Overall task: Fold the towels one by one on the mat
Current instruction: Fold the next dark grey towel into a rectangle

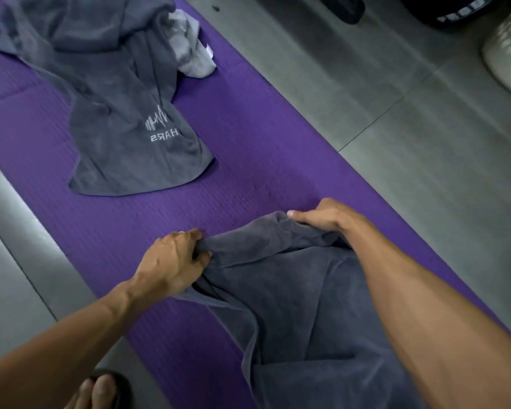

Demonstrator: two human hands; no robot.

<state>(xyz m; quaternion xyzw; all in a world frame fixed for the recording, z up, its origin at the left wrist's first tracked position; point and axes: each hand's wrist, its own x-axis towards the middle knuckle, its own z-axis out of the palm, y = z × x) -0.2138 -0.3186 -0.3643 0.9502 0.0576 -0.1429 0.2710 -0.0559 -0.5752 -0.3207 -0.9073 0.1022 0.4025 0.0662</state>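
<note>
Both hands, left hand [171,258] and right hand [325,216], pinch the dark grey terry towel's [292,290] far edge on the purple ribbed mat [248,160]; I judge spreading flat comes next.

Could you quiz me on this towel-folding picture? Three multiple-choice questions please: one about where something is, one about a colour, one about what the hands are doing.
1. Where does the pile of unfolded towels lie?
A. On the far part of the mat
B. On the grey floor tiles
C. In the pale basket

2. What colour is the mat?
A. Green
B. Purple
C. Red

3. What are the two hands doing?
A. Hanging idle
B. Each gripping the near towel's far edge
C. Both lifting the white cloth

Answers:
1 A: the pile of towels rests on the mat, beyond the hands.
2 B: its ribbed surface is purple.
3 B: the left hand and right hand bunch the near grey towel at its far edge.
</note>
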